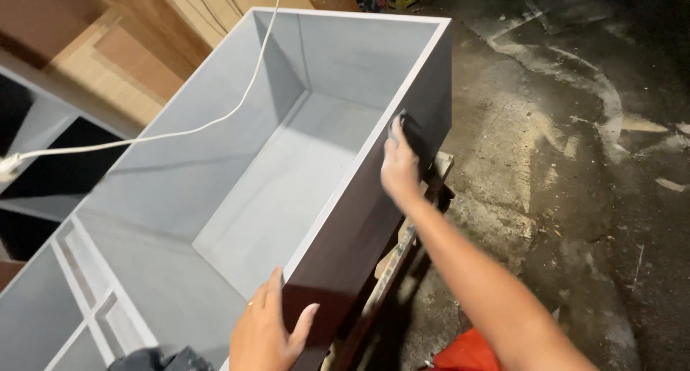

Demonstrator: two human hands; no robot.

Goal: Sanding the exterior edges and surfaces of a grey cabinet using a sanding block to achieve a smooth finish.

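While our left hand [264, 333] grips the cabinet [287, 177] side's near end, thumb outside on the dark panel [366, 220], right hand [399, 166] presses a dark pad [397, 129] flat against it.

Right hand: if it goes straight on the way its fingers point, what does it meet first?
The right hand lies on the cabinet's dark side panel, pointing along it toward the far corner. Nothing else shows in that line.

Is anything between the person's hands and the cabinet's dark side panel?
Nothing visible. The right hand presses on the dark side panel, and the left hand grips its near corner. The white cord hangs clear, over the cabinet's inside.
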